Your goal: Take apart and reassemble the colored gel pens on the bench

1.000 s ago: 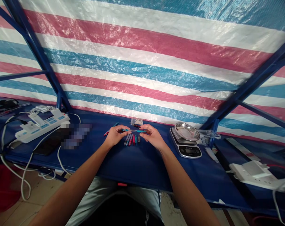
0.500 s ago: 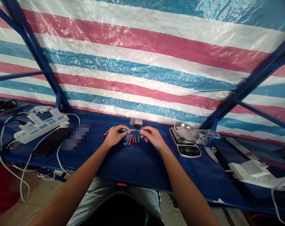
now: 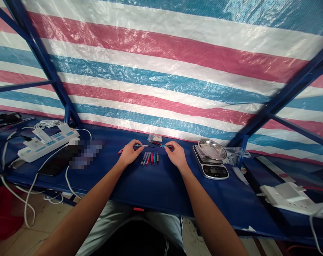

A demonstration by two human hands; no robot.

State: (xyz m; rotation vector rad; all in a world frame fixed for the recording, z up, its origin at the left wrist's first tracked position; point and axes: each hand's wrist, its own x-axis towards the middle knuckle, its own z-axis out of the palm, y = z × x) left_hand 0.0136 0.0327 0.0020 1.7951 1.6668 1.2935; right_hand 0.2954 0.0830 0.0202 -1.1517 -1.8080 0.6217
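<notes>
Moved: pen (image 3: 141, 145) pulled into two pieces;
Left hand (image 3: 129, 153): pinching one piece;
Right hand (image 3: 176, 154): pinching the other;
Loose pens (image 3: 150, 159): 6 o'clock, between hands;

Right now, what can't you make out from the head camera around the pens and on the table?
Head view only:
- The left hand and right hand: their fingers hide where they pinch the pen and the teal pen.
- The digital scale's display: the digits are too small to read.
- The small packet: its print is too small.
- The object beside the phone: a pixelated blur hides it.
</notes>
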